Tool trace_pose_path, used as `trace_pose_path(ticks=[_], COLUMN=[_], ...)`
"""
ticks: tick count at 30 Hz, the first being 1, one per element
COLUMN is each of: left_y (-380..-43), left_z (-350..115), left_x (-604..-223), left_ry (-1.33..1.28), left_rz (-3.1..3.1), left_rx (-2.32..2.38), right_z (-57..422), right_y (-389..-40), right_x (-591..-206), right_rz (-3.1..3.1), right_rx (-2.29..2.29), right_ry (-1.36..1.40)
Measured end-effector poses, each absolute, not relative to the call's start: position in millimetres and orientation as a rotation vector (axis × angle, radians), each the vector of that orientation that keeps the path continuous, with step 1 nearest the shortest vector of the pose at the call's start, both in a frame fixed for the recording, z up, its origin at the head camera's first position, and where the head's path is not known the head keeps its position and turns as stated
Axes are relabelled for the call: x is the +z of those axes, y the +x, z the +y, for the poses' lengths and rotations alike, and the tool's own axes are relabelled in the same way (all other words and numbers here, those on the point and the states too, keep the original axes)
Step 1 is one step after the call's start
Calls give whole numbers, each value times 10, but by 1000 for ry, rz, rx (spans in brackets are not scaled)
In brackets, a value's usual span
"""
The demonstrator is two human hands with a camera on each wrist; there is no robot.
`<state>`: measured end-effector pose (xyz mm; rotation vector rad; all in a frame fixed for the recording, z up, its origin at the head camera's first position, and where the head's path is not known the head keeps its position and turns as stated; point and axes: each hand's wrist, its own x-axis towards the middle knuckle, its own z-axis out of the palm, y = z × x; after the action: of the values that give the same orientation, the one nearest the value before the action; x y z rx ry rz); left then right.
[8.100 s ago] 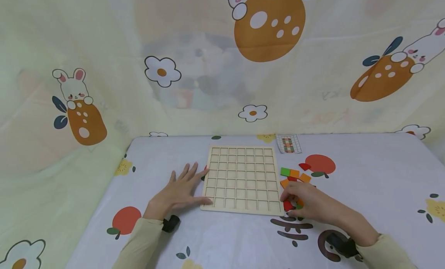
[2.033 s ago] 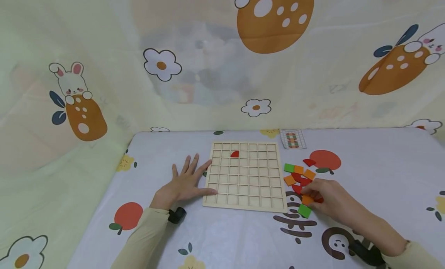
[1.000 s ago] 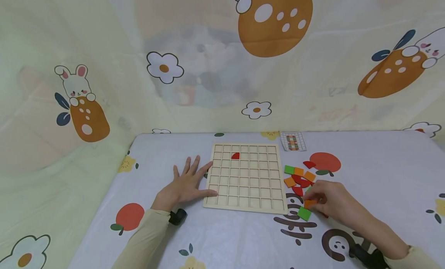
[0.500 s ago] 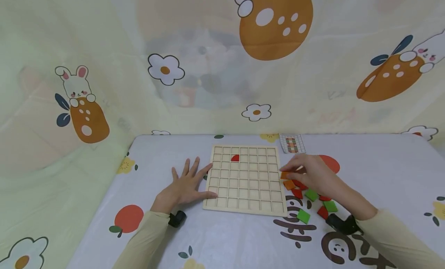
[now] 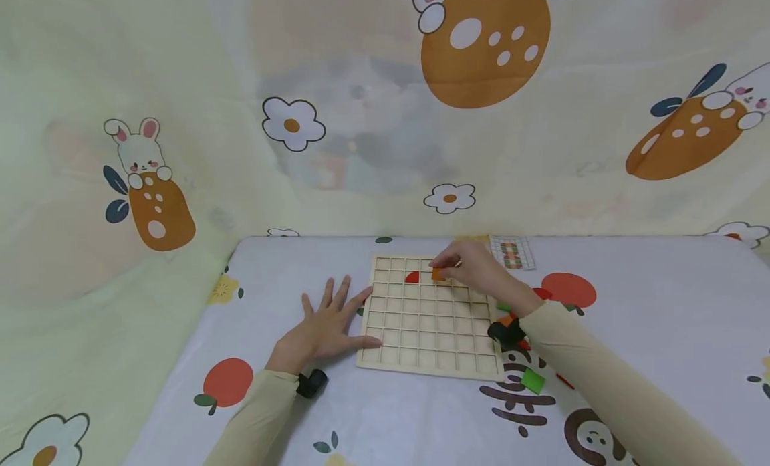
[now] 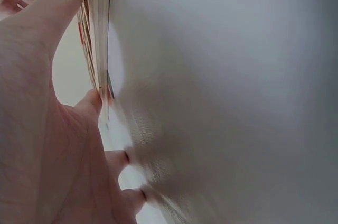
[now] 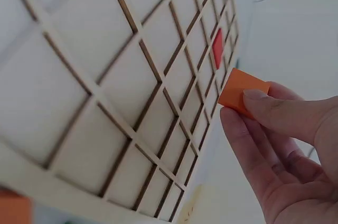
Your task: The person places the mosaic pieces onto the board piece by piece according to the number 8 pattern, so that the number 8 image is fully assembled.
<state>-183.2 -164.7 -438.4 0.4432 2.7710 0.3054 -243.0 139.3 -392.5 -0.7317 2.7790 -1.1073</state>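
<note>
A wooden grid board point(image 5: 421, 325) lies on the table, and a red quarter-circle tile point(image 5: 412, 277) sits in one of its cells near the far side. My right hand point(image 5: 475, 269) is above the board's far part. It pinches an orange square tile point(image 7: 240, 91) between thumb and fingers, to the right of the red one. My left hand point(image 5: 321, 332) lies spread at the board's left edge, with thumb and index finger touching the frame. In the left wrist view, those fingers rest against the board's side point(image 6: 99, 28).
Loose tiles lie right of the board, partly hidden by my right forearm; a green square tile point(image 5: 533, 380) shows nearest me. Behind them is a small printed pattern card point(image 5: 512, 253). A patterned cloth point(image 5: 361, 152) hangs behind the table.
The red tile has appeared on the board since the oldest frame. My right hand has picked an orange tile from the loose ones and carried it left over the board. My left hand stays put.
</note>
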Motion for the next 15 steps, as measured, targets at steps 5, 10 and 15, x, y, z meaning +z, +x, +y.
trace_pose_path(ticks=[5,10,15], left_y=[-1829,-1827,-1842], left_z=[-1664,-1670,-1669], left_x=[-4399,-4397,-4394], left_ry=[443,449,456], left_rz=[2767,2767,2763], left_rx=[300,301,298], right_z=[1240,1154,1134], right_y=[-2599,-2631,-2619], right_x=[-3963,-4002,-4037], right_rz=[2746,2690,2705], right_rx=[-1069,-1054,-1010], right_ry=[-696,-666,-644])
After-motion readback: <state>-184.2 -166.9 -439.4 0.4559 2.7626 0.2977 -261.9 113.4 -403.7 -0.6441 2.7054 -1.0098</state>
